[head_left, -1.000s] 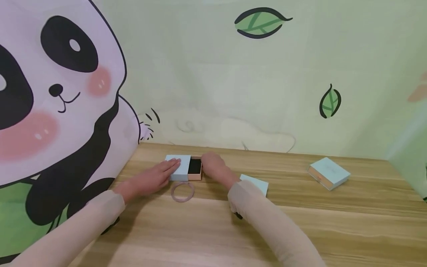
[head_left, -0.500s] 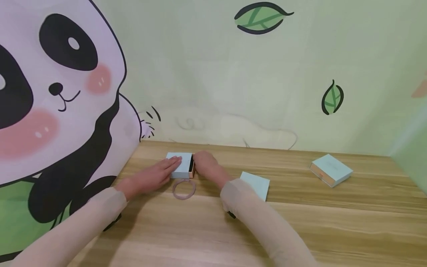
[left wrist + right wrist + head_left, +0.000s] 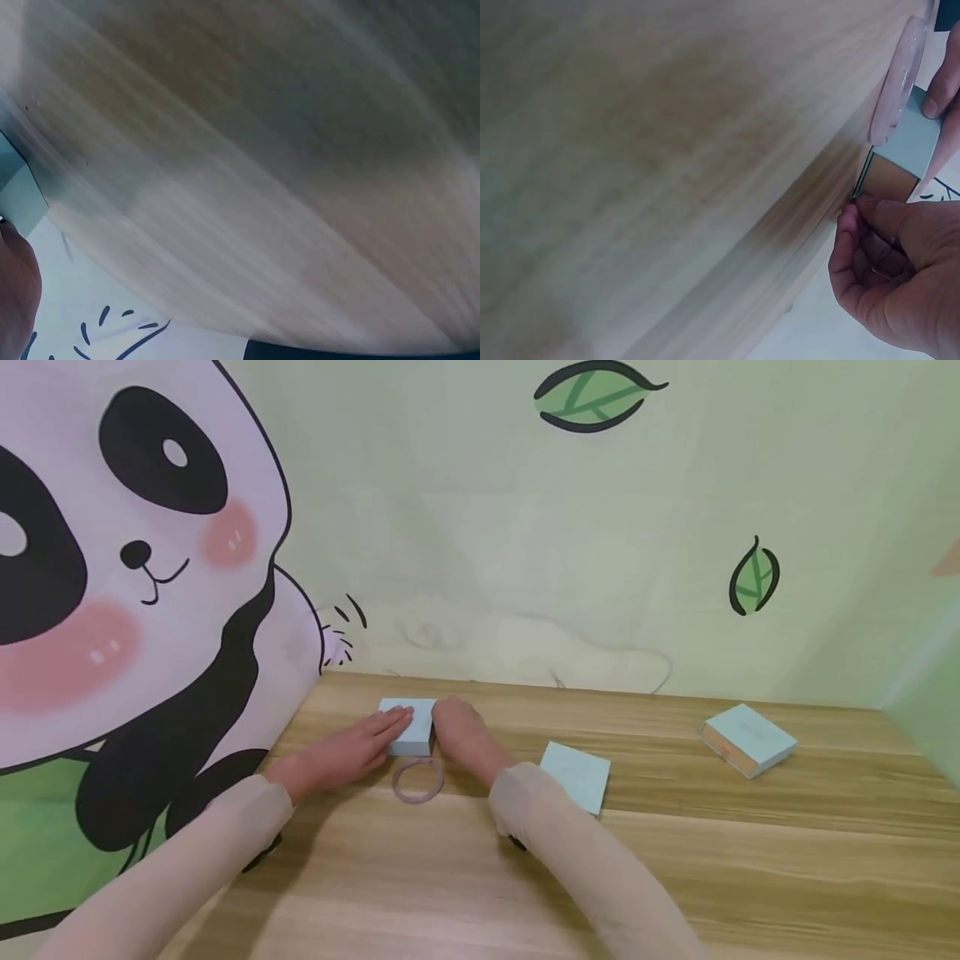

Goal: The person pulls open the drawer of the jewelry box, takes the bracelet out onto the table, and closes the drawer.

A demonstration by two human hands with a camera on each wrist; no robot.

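A pale blue drawer box with an orange inner tray lies at the back left of the wooden tabletop. My left hand rests on top of it with fingers straight. At its right end, my right hand has curled fingers. In the right wrist view its thumb and forefinger meet at the lower edge of the orange tray end, right at the box; the far part of that end is hidden. A translucent pink bangle lies just in front of the box.
A pale blue square lies right of centre, partly behind my right sleeve. Farther right stands another pale blue box with an orange side, set at an angle. The printed wall sheet bounds the table's back.
The tray, half out with its black inside showing a second ago, has slid left into the sleeve. My right hand moved left with it; my left hand stayed on the box.
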